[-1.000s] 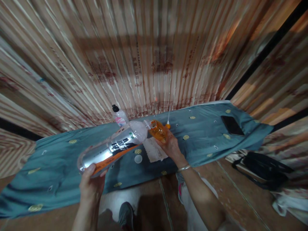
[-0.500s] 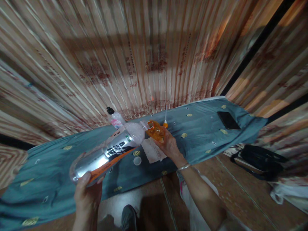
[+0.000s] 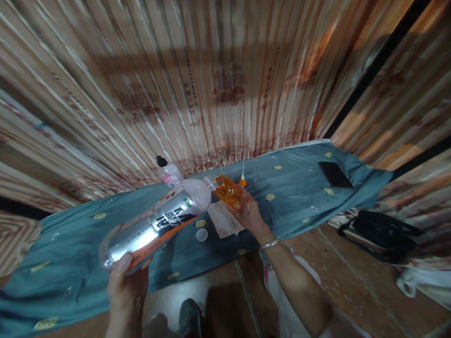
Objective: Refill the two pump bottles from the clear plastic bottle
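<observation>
My left hand (image 3: 127, 284) grips the base of a large clear plastic bottle (image 3: 155, 220) with a silver and orange label. The bottle is tilted, and its open mouth meets the neck of a small orange bottle (image 3: 227, 190). My right hand (image 3: 246, 211) holds that small orange bottle just above the teal cloth-covered surface (image 3: 70, 239). A white bottle cap (image 3: 201, 234) lies on the cloth below the big bottle, beside a white patterned napkin (image 3: 223, 219).
A clear bottle with a black cap and pink label (image 3: 168, 172) stands at the back by the striped curtain. An orange nozzle cap (image 3: 242, 180) sits near my right hand. A black phone (image 3: 334, 175) lies at the cloth's right end. A black bag (image 3: 384, 234) rests on the floor.
The large bottle's base has dropped lower and leftward with my left hand. My right hand and the orange bottle have stayed almost still.
</observation>
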The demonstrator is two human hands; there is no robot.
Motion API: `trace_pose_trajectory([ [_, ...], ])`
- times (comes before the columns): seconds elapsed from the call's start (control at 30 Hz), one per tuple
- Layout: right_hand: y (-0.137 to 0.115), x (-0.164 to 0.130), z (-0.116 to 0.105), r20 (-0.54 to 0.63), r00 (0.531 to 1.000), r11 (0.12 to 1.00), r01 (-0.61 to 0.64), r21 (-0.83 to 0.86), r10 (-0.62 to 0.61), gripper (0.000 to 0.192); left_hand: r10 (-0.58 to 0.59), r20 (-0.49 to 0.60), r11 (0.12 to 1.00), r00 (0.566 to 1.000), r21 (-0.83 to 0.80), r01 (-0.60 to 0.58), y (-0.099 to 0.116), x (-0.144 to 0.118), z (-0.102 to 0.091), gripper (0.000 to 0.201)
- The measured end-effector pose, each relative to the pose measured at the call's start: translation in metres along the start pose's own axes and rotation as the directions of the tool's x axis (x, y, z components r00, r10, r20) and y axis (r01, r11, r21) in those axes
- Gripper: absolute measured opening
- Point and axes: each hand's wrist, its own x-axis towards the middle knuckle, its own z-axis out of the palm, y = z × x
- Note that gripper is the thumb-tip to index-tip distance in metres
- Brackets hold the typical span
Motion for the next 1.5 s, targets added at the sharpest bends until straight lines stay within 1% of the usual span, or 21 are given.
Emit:
trace_pose_trajectory([
  [0.2,0.0020,-0.0007,0.0014,-0.001,1.000,1.000,-0.017,0.015,0.017,0.071,0.008,0.004,1.000,1.000,0.020,-0.008,-0.0016,0.0012,-0.0036,0.060],
  [0.37,0.0043,-0.0024,0.0049,-0.033,0.999,1.000,0.013,0.013,-0.013,0.071,0.033,0.010,0.999,0.999,0.001,-0.033,-0.0010,0.0016,-0.0028,0.057],
  [0.57,-0.0006,-0.0009,0.0028,-0.017,0.999,0.999,-0.034,0.037,0.034,0.065,0.029,0.020,1.000,0.999,0.002,-0.029,0.0003,0.0003,-0.0009,0.056],
  [0.77,-0.0030,-0.0003,0.0017,-0.004,0.998,0.996,-0.070,0.049,0.070,0.063,0.026,0.034,1.000,0.999,0.005,-0.026,0.0000,-0.0005,-0.0015,0.064],
  [0.97,0.0001,-0.0009,0.0031,-0.027,0.999,1.000,-0.023,0.016,0.023,0.067,0.035,0.026,0.998,0.999,-0.046,-0.034,-0.0018,0.0032,-0.0032,0.062],
  [1.13,-0.0006,0.0000,0.0004,0.010,1.000,0.999,-0.029,0.012,0.029,0.069,0.027,0.016,0.999,1.000,-0.018,-0.027,-0.0010,0.0016,-0.0017,0.060],
  [1.37,-0.0010,0.0000,0.0005,-0.001,1.000,1.000,-0.014,-0.001,0.014,0.069,0.011,0.014,1.000,1.000,0.006,-0.011,-0.0016,0.0010,-0.0041,0.065],
  [1.5,-0.0019,0.0002,-0.0005,0.000,1.000,1.000,-0.018,0.010,0.018,0.066,0.030,0.045,1.000,0.999,-0.001,-0.030,-0.0028,0.0010,-0.0054,0.065],
])
